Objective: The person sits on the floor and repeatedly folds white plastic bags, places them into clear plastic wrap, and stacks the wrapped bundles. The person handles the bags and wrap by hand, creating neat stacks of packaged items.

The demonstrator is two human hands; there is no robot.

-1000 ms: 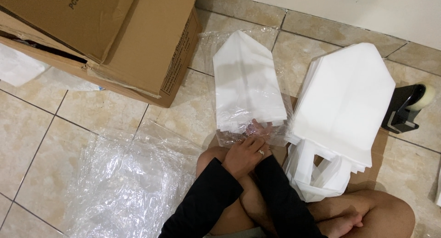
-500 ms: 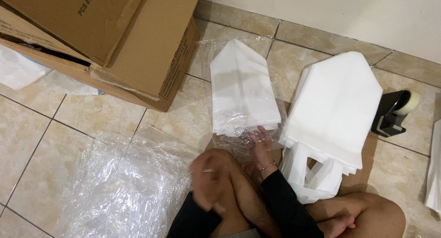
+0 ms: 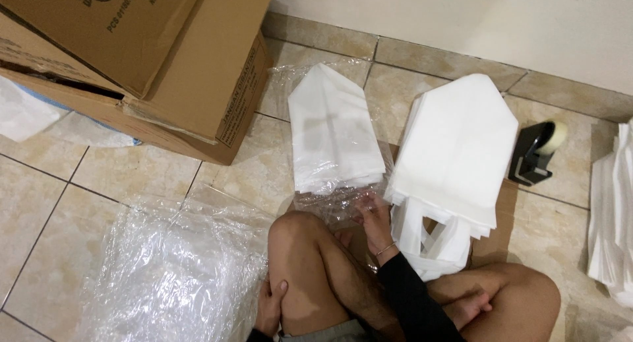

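1. Comparing with the frame a second ago: both hands were then stacked together at the bottom edge of the clear plastic sleeve; now they are split apart.
2. Left hand has been drawn back and is laid on the underside of the raised left knee, fingers curled against the leg, nothing held.
3. Right hand is kept at the sleeve's open bottom end, fingers loosely spread on the crinkled film; whether the film is actually pinched cannot be told.
4. Sleeve is seen lying flat on the floor just ahead of the knee, with a folded white bag stack inside it, pointed end toward the wall. Stack position looks unchanged across the frames.
5. Judged meaning: the work on the sleeve is now being done one-handed, and the open end is not yet closed off.
6. A larger bare pile of white bags is lying just right of the sleeve, handles toward the person.
7. Black tape dispenser is seen further right, near the wall; another white pile sits at the right edge.
8. Surface: beige tiled floor with dark grout, tile skirting and pale wall behind.
9. Brown cardboard boxes are seen top left; loose crumpled clear film lies bottom left.
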